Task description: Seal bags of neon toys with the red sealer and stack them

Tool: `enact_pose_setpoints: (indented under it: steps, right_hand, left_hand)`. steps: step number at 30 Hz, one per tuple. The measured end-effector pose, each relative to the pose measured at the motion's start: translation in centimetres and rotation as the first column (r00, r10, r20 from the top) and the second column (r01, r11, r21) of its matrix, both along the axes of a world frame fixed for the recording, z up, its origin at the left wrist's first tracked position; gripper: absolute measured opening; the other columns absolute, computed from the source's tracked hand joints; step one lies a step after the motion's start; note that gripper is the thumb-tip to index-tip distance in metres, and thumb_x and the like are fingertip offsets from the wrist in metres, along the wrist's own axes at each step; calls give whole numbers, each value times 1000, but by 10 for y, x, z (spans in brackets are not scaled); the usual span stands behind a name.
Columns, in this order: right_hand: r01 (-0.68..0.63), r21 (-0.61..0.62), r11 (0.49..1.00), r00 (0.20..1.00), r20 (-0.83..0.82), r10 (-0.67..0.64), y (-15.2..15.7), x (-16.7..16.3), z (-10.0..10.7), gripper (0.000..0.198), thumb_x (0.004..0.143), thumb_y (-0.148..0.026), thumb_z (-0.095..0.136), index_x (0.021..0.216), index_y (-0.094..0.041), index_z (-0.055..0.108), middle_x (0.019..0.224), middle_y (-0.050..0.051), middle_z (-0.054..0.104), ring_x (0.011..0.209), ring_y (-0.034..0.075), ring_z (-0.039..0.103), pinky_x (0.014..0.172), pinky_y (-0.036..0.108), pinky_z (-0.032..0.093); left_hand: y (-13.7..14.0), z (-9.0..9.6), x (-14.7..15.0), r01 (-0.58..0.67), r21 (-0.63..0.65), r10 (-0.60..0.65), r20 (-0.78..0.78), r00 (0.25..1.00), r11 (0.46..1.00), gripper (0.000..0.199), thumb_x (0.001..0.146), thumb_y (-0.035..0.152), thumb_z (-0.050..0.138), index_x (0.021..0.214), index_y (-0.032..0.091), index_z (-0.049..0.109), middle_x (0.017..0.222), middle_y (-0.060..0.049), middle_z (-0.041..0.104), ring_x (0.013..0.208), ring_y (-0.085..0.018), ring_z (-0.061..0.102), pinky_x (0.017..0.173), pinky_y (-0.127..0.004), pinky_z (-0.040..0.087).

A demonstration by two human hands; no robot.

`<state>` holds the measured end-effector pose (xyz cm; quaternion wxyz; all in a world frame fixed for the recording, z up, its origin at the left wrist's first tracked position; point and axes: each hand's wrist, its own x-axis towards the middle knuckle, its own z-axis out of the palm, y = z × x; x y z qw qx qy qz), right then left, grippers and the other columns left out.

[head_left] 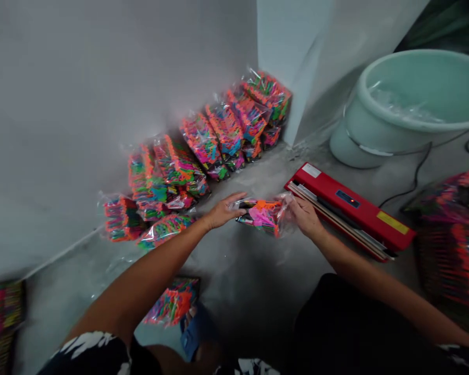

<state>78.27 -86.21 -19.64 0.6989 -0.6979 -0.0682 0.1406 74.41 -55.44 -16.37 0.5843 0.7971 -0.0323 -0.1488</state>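
Between my two hands is a clear plastic bag (262, 214) packed with small orange, pink and multicoloured pieces whose kind I cannot make out. My left hand (223, 211) grips its left end between thumb and fingers. At the bag's loose, crinkled right end, my right hand (305, 214) pinches the plastic. Just right of that hand, a red heat sealer (349, 200) lies on the floor, with an orange light lit on its panel. The bag is held above the floor, apart from the sealer.
Several filled plastic bags (223, 127) stand along the wall. A pale green tub (359, 127) with clear plastic inside is at the upper right. A black cord (416, 179) runs from the sealer. More coloured items (453, 250) are at the right, and an open pile (172, 302) lies near my foot.
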Motion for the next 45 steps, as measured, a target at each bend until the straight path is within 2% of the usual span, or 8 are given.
enact_pose_setpoints:
  steps: [9, 13, 20, 23, 27, 33, 39, 45]
  right_hand:
    - [-19, -166, 986, 929, 361, 79, -50, -23, -4, 98, 76, -66, 86, 157, -29, 44, 163, 14, 45, 146, 33, 49, 119, 55, 45]
    - [135, -180, 974, 913, 405, -52, -47, -25, 3, 25, 98, -46, 69, 112, -25, 71, 141, 11, 65, 131, 26, 62, 114, 47, 49]
    - [288, 48, 956, 958, -19, -288, -83, -37, -9, 28, 94, -49, 73, 93, -22, 67, 88, 1, 74, 79, 16, 68, 74, 29, 55]
    - [479, 104, 871, 857, -267, -440, -103, -46, -31, 39, 82, -56, 83, 87, -22, 63, 73, -5, 65, 61, 12, 59, 60, 24, 50]
    - [760, 129, 636, 590, -546, -595, -121, -54, -62, 47, 68, -51, 92, 89, -21, 64, 77, -6, 68, 64, 11, 64, 61, 23, 55]
    - [937, 9, 348, 221, -789, -573, -147, -46, -85, 21, 79, -22, 81, 92, -17, 65, 73, -6, 70, 54, 10, 63, 47, 19, 51]
    - [949, 47, 310, 205, -842, -499, -161, -41, -83, 12, 86, -16, 72, 85, -18, 60, 58, -9, 55, 44, 5, 49, 39, 13, 39]
    - [965, 49, 258, 175, -852, -494, -167, -43, -84, 10, 88, -11, 67, 85, -17, 59, 63, -7, 60, 47, 4, 52, 41, 11, 42]
  left_hand:
    - [-63, 3, 25, -111, -52, 120, 224, 967, 992, 45, 99, 58, 59, 111, 22, 83, 138, -12, 70, 128, -28, 66, 113, -44, 49]
    - [-85, 6, 27, -109, -67, 124, 270, 955, 992, 44, 102, 56, 55, 106, 23, 83, 122, -10, 77, 127, -26, 65, 114, -43, 47]
    - [-128, 0, 44, -179, -29, 179, 8, 984, 983, 52, 93, 66, 63, 89, 17, 80, 87, -5, 77, 80, -19, 69, 74, -27, 54]
    - [-160, -25, 58, -156, -96, 130, -235, 963, 983, 53, 87, 68, 69, 82, 16, 77, 74, -3, 73, 67, -17, 64, 63, -25, 49]
    - [-208, -74, 77, -181, -161, 86, -471, 878, 970, 47, 79, 61, 80, 76, 14, 76, 74, -7, 75, 67, -19, 66, 63, -27, 49]
    - [-256, -117, 100, -412, -134, 202, -711, 674, 901, 36, 73, 45, 89, 74, 13, 71, 68, -8, 72, 57, -18, 65, 63, -30, 53]
    - [-264, -124, 110, -672, -140, 383, -729, 567, 727, 25, 72, 30, 85, 82, 13, 70, 68, -4, 72, 55, -17, 65, 61, -30, 53]
    - [-270, -135, 110, -652, 58, 591, -488, 642, 756, 13, 77, 26, 76, 77, 14, 71, 66, 0, 68, 57, -12, 58, 59, -23, 44]
